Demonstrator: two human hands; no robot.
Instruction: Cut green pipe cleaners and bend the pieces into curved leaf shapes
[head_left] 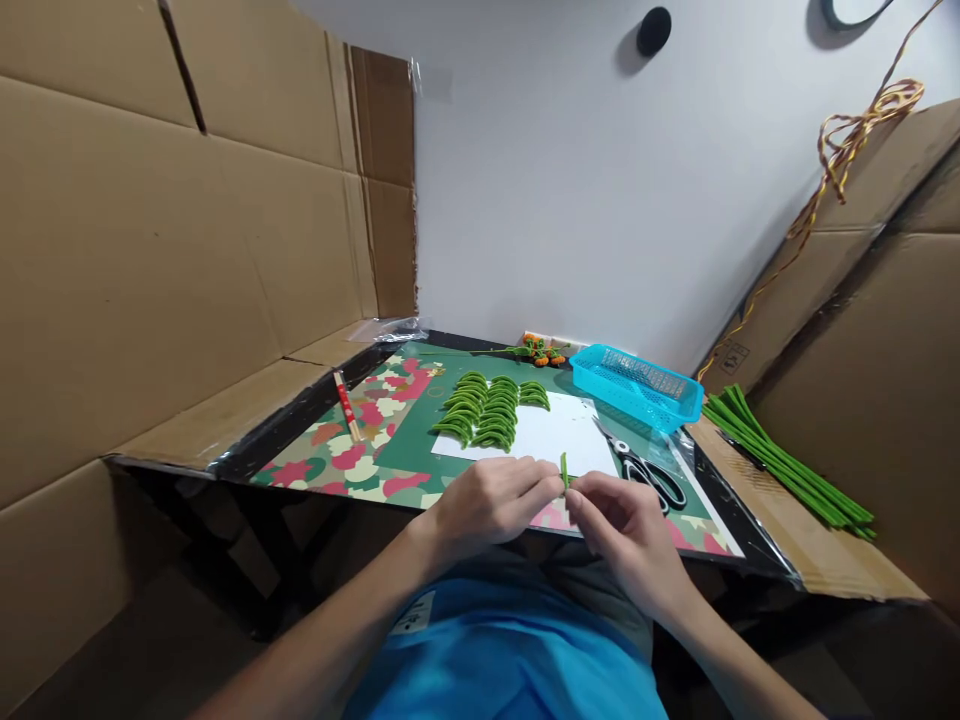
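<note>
Near the front edge of the table, my left hand [496, 500] and my right hand [628, 525] meet with their fingertips pinched. Between them is a short piece of green pipe cleaner [564, 464], one end poking upward; the rest is partly hidden by the fingers. Just beyond lies a white sheet of paper [555, 430]. On its left part, curved green pipe-cleaner pieces [495, 412] are laid out in several stacked rows. Black-handled scissors [651, 474] rest to the right of the sheet, close to my right hand, blades pointing away.
A blue plastic basket [637, 388] stands at the back right. Long green pipe cleaners [787, 465] lie in a bundle on cardboard at the right. Orange flowers with green stems [541, 350] lie at the back. A red-and-white chopstick packet [346, 408] is at the left. Cardboard walls [187, 230] flank the table.
</note>
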